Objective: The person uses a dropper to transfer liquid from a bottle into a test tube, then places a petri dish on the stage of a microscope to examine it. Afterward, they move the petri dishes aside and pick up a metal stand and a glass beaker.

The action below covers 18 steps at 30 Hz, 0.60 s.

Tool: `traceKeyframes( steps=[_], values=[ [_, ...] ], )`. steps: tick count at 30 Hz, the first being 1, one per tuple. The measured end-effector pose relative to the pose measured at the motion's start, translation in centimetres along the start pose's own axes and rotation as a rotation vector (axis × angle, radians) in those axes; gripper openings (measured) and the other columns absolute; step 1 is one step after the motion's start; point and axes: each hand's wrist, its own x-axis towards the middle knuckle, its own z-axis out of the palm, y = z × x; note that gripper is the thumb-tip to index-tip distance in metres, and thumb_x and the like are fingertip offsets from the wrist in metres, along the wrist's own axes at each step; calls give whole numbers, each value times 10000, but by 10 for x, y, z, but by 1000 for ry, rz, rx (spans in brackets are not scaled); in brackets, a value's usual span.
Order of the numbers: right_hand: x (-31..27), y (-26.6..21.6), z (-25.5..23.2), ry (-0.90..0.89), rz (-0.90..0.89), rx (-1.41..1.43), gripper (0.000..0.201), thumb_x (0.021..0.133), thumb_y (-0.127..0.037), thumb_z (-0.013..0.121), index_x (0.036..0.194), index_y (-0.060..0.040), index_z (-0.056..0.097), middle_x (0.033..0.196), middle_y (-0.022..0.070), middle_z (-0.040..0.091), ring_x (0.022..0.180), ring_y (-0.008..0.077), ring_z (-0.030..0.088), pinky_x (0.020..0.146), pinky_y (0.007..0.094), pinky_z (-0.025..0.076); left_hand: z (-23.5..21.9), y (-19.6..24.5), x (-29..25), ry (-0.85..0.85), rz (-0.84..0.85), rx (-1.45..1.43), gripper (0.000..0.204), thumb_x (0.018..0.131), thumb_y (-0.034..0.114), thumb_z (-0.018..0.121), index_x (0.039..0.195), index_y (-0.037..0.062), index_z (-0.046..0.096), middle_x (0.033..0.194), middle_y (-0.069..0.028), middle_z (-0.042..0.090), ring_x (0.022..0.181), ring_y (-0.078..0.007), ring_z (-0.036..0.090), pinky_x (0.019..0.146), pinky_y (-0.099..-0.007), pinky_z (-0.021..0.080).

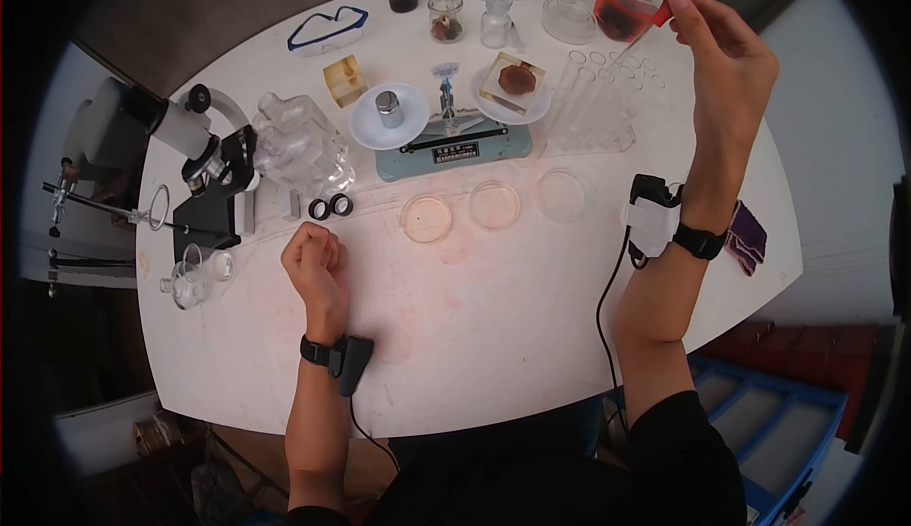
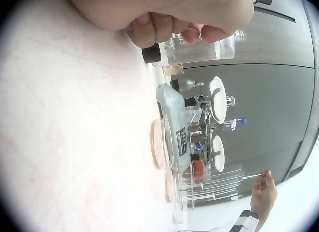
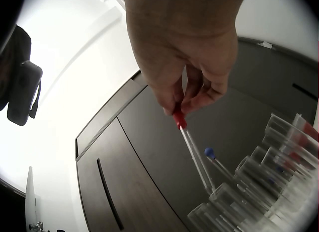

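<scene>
High at the right of the head view, my right hand (image 1: 729,61) pinches the red bulb (image 3: 179,117) of a glass dropper between thumb and fingers. The dropper's glass stem (image 3: 195,154) slants down, its lower end at the mouths of several clear test tubes (image 3: 244,172) standing in a clear rack. Another dropper with a blue bulb (image 3: 209,152) shows behind them. My left hand (image 1: 318,265) rests on the table with fingers loosely curled and nothing in them, just in front of two small black-rimmed round pieces (image 1: 319,209).
Three petri dishes (image 1: 427,218) lie mid-table. Behind them stands a balance (image 1: 455,160) bearing a metal weight (image 1: 389,108) and a resin block (image 1: 513,80). A microscope (image 1: 180,141) and clear bottles (image 1: 302,146) stand left. A container of red liquid (image 1: 622,13) is behind the tubes.
</scene>
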Motion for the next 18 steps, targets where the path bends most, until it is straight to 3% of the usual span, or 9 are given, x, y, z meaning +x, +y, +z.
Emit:
traceKeyframes(
  steps=[18],
  values=[
    [-1, 1, 5, -73, 6, -89, 222, 828, -169, 750, 967, 3, 740, 819, 55, 701, 755, 104, 601, 708, 240, 464, -2, -1, 1, -2, 1, -2, 177, 866, 42, 420, 693, 51, 454, 549, 51, 293, 470, -45, 216, 433, -238, 153]
  ],
)
